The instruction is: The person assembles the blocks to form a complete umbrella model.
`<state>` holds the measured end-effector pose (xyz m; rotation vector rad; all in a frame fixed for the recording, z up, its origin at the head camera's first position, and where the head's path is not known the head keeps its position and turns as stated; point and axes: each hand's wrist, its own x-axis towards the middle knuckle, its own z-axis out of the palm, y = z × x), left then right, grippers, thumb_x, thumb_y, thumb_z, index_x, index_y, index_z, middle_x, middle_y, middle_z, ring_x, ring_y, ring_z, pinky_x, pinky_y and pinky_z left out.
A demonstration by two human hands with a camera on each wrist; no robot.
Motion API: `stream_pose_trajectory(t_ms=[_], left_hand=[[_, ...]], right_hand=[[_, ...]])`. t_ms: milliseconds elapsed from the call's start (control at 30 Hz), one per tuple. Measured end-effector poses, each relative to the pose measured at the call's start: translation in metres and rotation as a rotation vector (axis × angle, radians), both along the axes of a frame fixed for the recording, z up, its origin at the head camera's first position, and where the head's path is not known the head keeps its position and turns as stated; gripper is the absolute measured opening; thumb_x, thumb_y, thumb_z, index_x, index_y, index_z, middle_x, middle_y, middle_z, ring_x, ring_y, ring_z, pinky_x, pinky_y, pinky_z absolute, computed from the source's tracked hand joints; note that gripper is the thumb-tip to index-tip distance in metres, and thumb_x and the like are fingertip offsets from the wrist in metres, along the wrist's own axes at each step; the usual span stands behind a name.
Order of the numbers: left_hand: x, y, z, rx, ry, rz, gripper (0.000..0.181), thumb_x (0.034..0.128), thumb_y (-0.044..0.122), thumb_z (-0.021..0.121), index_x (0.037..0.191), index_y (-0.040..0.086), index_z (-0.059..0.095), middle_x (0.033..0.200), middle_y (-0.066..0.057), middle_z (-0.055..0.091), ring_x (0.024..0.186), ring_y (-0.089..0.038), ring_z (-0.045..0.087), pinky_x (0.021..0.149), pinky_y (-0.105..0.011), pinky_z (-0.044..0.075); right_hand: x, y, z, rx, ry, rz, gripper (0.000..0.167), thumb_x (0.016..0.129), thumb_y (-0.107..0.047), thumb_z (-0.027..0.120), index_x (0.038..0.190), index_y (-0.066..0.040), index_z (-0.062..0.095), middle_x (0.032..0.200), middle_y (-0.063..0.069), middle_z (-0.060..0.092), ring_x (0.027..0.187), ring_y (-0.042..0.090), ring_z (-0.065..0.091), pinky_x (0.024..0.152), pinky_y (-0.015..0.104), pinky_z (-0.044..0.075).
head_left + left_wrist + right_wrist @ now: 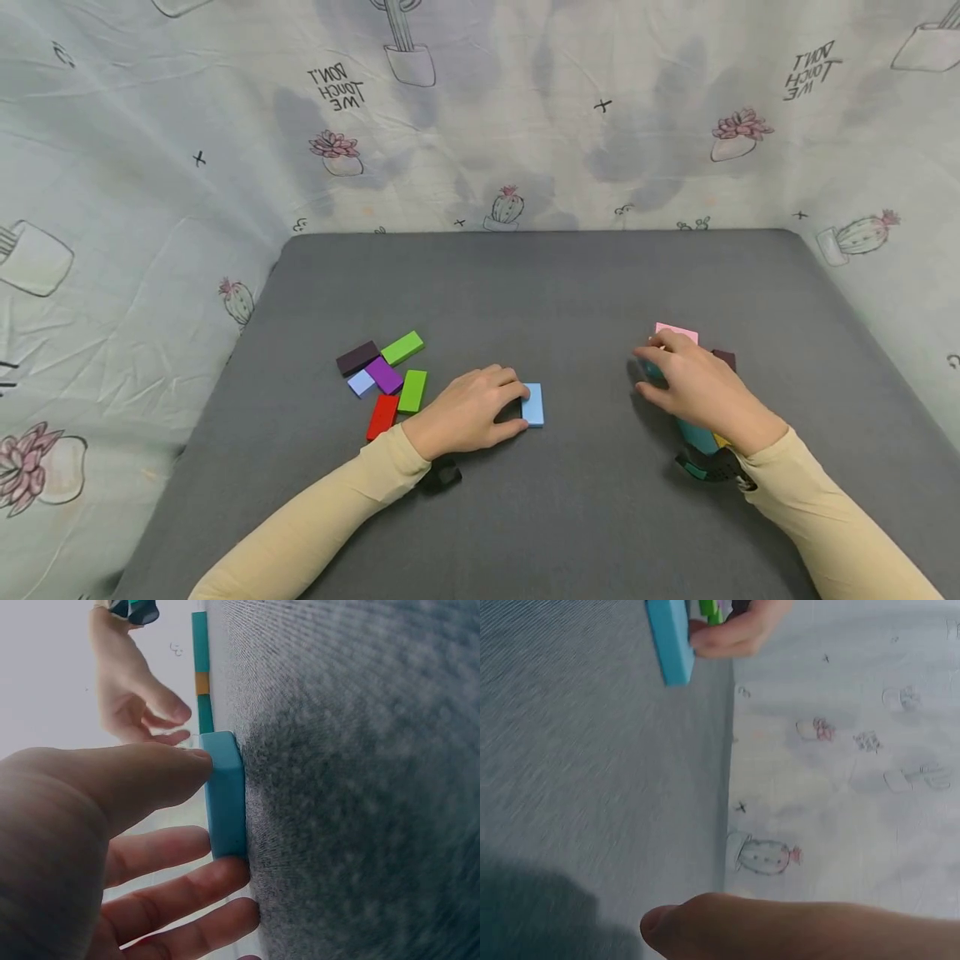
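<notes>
Left hand: the left hand [472, 408] pinches the light blue rectangular block, thumb on the near end, fingers round the far end.
Light blue rectangular block: [534, 406] flat on the grey textured worktop [555, 517], between the two colour clusters, well apart from both.
Right hand: the right hand [701, 383] is over the right cluster, thumb spread from fingers, nothing gripped; can't tell if it touches a block.
Hands: well apart from each other.
Right cluster: pink rectangular block [678, 332] at far side; dark purple-brown block [725, 359] to its right, partly hidden; teal block [697, 436] and yellow block [722, 441] side by side under the wrist; more teal shows under the fingers, unclear if same piece.
Left cluster: dark purple rectangular block [358, 358], upper bright green block [402, 347], violet block [384, 376], small periwinkle block [361, 383], lower bright green block [412, 392], red block [382, 417]; bunched close, just left of the left hand.
Wrists: pale yellow sleeves [315, 517]; black strap with teal patch [708, 464] at right, small black device [442, 477] at left.
Backdrop: white cactus-print fabric [465, 125].
</notes>
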<state>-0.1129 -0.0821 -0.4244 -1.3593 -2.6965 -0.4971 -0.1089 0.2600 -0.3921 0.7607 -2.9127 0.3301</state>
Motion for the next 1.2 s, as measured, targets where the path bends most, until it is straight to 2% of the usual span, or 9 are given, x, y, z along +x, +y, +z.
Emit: stream_pose_trajectory(t_ms=[133,267,433,633,833,1033,1200], left_hand=[[0.000,0.000,0.000,-0.008,-0.002,-0.002,0.031,0.0935,0.033,0.079,0.117,0.014,0.074,0.108,0.000,0.069,0.093,-0.015,0.062,0.082,-0.030,0.056],[0.000,0.000,0.000,-0.014,-0.002,0.003,0.031,0.0941,0.034,0.078,0.118,0.014,0.074,0.109,0.000,0.069,0.095,-0.014,0.063,0.083,-0.030,0.056],[0.000,-0.001,-0.001,-0.016,-0.007,0.002,0.031,0.0944,0.034,0.078,0.118,0.014,0.074,0.110,0.001,0.069,0.094,-0.013,0.062,0.082,-0.030,0.055],[0.000,-0.001,-0.001,-0.021,-0.022,0.006,0.030,0.0949,0.034,0.077,0.118,0.015,0.074,0.110,0.001,0.069,0.095,-0.013,0.062,0.082,-0.030,0.055],[0.000,-0.001,0.000,-0.016,-0.016,0.008,0.031,0.0947,0.034,0.077,0.118,0.015,0.073,0.111,0.001,0.069,0.097,-0.014,0.062,0.083,-0.030,0.056],[0.001,-0.001,0.000,-0.011,-0.006,0.007,0.031,0.0936,0.034,0.079,0.117,0.014,0.073,0.110,0.000,0.069,0.094,-0.015,0.062,0.081,-0.030,0.055],[0.001,0.000,0.000,-0.015,-0.004,0.006,0.031,0.0932,0.033,0.079,0.117,0.014,0.073,0.109,0.000,0.069,0.093,-0.015,0.061,0.081,-0.030,0.055]], right_hand=[[0.005,0.012,-0.003,-0.009,0.013,-0.033,0.038,0.082,-0.012,0.085,0.116,0.002,0.076,0.109,0.017,0.063,0.080,0.022,0.059,0.052,0.031,0.045],[0.009,0.021,-0.007,-0.030,0.076,-0.033,0.034,0.078,-0.010,0.087,0.109,0.000,0.078,0.100,0.013,0.061,0.070,0.017,0.052,0.047,0.030,0.040],[0.011,0.029,-0.013,-0.037,0.147,-0.012,0.033,0.072,-0.010,0.091,0.101,-0.001,0.079,0.094,0.011,0.059,0.071,0.018,0.049,0.047,0.028,0.038],[0.014,0.034,-0.018,-0.024,0.152,-0.020,0.033,0.072,-0.011,0.091,0.102,-0.001,0.080,0.094,0.011,0.059,0.073,0.018,0.048,0.047,0.026,0.035],[0.014,0.032,-0.021,-0.040,0.191,0.007,0.035,0.070,-0.011,0.093,0.101,-0.003,0.080,0.095,0.011,0.060,0.073,0.017,0.048,0.048,0.026,0.036],[0.013,0.024,-0.019,-0.043,0.097,-0.019,0.039,0.075,-0.014,0.092,0.111,-0.004,0.079,0.101,0.013,0.063,0.074,0.017,0.052,0.050,0.028,0.040],[0.012,0.018,-0.015,-0.068,0.023,-0.029,0.041,0.080,-0.017,0.090,0.116,-0.003,0.078,0.105,0.016,0.063,0.068,0.016,0.052,0.051,0.027,0.040]])
